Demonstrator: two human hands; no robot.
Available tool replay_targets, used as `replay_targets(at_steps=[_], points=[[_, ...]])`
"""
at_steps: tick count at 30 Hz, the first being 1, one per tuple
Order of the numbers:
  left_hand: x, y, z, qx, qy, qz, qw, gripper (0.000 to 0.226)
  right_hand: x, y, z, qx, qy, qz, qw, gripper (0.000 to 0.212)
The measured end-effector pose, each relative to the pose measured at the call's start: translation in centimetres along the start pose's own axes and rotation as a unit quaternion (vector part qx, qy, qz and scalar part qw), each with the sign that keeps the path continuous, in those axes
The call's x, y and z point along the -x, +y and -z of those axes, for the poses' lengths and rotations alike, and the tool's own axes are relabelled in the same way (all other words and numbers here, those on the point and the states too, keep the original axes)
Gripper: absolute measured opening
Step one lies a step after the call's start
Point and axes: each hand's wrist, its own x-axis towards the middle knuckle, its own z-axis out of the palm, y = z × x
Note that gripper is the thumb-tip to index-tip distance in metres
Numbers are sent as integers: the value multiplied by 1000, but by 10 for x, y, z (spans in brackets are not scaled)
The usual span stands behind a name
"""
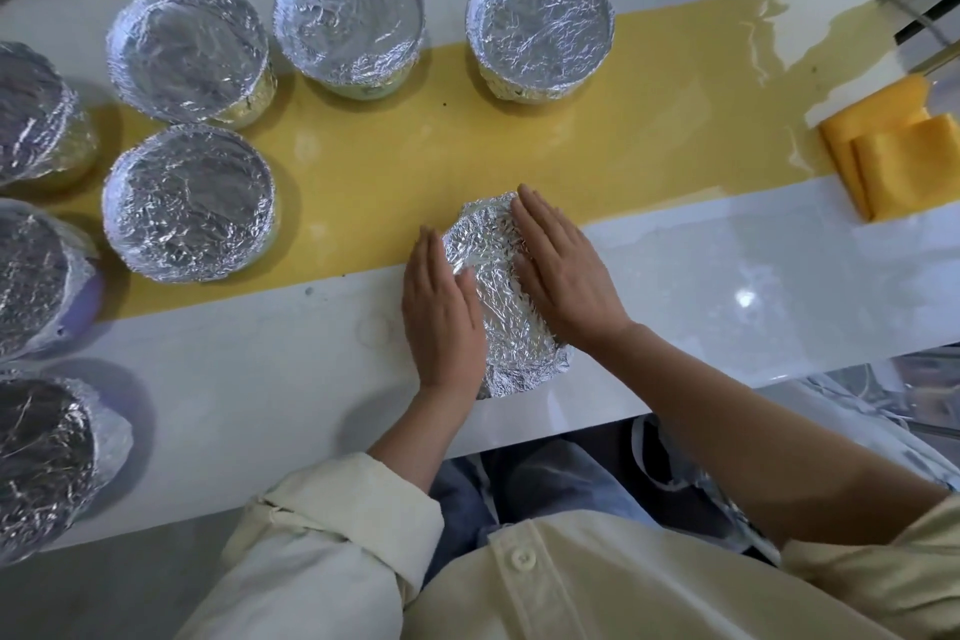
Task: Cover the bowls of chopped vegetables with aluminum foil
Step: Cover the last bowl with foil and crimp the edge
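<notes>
You wear a pale cream button-front shirt (597, 598) with a small round white button (522, 558). Its left sleeve (358, 509) is rolled into a thick cuff, and the right sleeve (893, 582) ends higher up. Blue denim trousers (467, 489) show beneath. Your left hand (441, 307) and right hand (563, 270) are bare.

Bowls (188, 203) block left and far side of table (727, 276); free lane through middle toward right; cloth (898, 161) near right edge.
</notes>
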Motion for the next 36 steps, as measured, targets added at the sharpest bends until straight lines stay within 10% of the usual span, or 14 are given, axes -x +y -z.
replay_targets(at_steps=[19, 27, 36], points=[[-11, -16, 7, 222, -42, 198, 954, 31, -7, 1, 0, -102, -4, -177, 979, 42], [-48, -18, 11, 141, -136, 37, 980, 42, -55, 4, 8, -138, -85, -82, 983, 37], [-48, -18, 5, 100, -53, 46, 992, 29, -60, 10, -5, -207, -73, -138, 966, 17]])
